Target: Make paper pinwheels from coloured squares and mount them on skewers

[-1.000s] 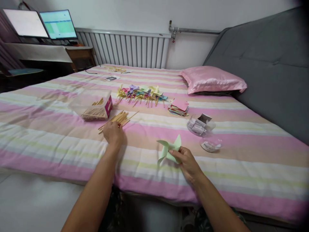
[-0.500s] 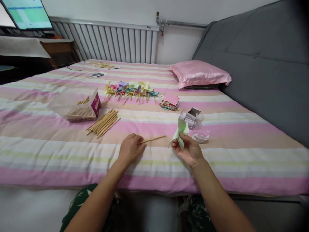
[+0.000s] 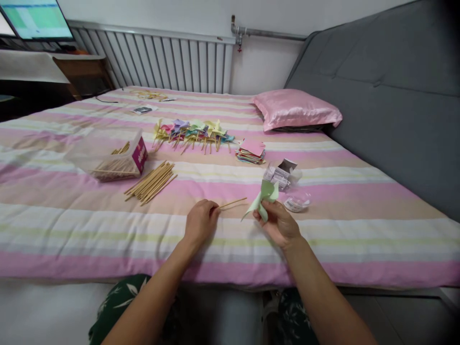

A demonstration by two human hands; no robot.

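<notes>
- Two bare hands hover over the striped bed (image 3: 72, 230).
- Left hand (image 3: 200, 223) pinches a wooden stick (image 3: 233, 202), its tip toward the paper.
- Right hand (image 3: 278, 223) pinches a green paper pinwheel (image 3: 265, 196), lifted near the small plastic packets (image 3: 280, 175).

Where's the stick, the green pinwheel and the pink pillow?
stick (image 3: 235, 201), head view, bare middle of the shaft.
green pinwheel (image 3: 265, 195), head view, upper paper blade.
pink pillow (image 3: 296, 109), head view, middle of top.
</notes>
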